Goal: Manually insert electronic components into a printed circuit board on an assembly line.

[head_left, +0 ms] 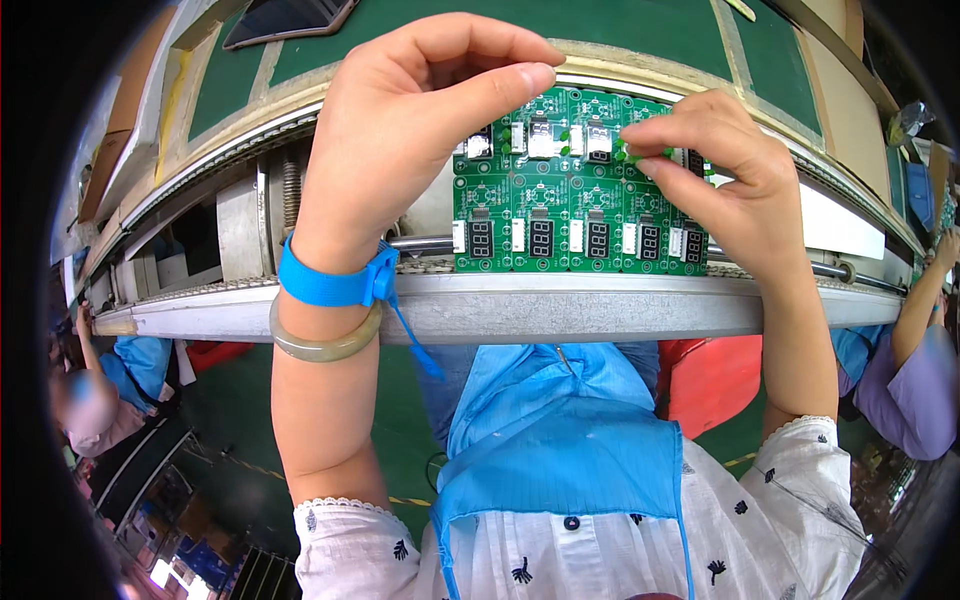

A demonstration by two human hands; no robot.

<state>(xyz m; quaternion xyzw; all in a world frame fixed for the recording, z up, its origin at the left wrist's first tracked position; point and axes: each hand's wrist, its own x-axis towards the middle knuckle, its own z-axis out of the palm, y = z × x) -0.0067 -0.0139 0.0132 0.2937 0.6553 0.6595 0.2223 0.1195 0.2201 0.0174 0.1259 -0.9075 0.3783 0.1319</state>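
A green circuit board panel rests across the rails before me. It carries rows of black digit displays, white connectors and several small green parts in its far row. My right hand pinches at the far row's right side, with a small green component at its fingertips. Above the panel's far left part is my left hand, thumb and index tips together; whatever they may hold is too small to make out. A blue wrist strap and a bangle circle my left wrist.
A grey metal rail runs along the near side, with a metal rod behind it. A phone lies on the green work surface at the far left. A white sheet is at right. Other people sit at both sides.
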